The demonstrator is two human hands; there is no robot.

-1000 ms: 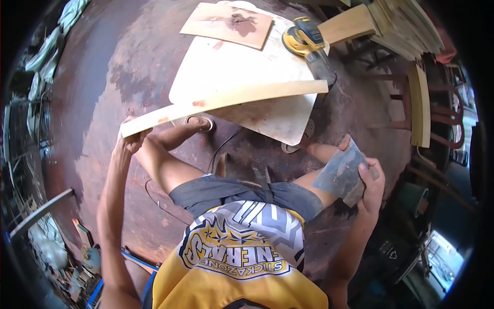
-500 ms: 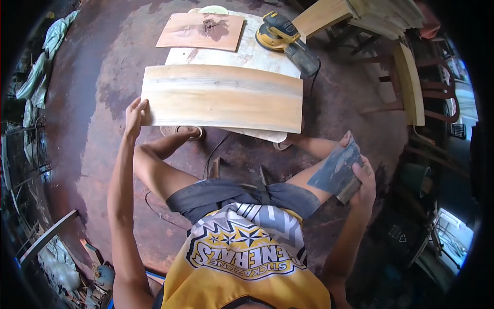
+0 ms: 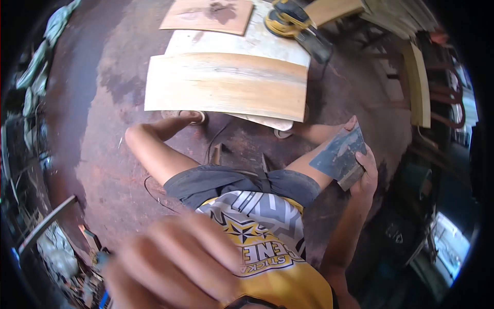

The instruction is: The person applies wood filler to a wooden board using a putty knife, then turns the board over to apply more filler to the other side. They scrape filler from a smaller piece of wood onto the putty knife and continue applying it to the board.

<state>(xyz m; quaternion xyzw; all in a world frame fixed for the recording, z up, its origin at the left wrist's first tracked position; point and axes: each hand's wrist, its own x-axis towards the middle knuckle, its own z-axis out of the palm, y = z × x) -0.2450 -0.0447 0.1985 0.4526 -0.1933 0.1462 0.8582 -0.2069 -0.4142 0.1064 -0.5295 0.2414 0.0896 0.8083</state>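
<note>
My right hand (image 3: 366, 175) is closed on the wooden edge of a wide putty scraper (image 3: 337, 154). The flat blue-grey blade has pale smears and is held over my right thigh. Close to the camera, my left hand (image 3: 175, 257) is large and smeared by motion; its fingertips are not clear, and I cannot make out anything in it. A long pale wooden board (image 3: 226, 85) lies across the white worktop (image 3: 206, 44), its near edge overhanging towards me. Neither hand touches this board.
Behind the board lies a smaller wooden panel (image 3: 185, 15) with a brown lump of paste (image 3: 221, 9) on it. A yellow-and-black sander (image 3: 285, 20) stands at the top right. More boards (image 3: 334, 10) and a reddish chair (image 3: 447, 92) are on the right.
My left hand has let go of the long board's left end and come up close to the camera. The right hand still holds the scraper. The view has shifted slightly.
</note>
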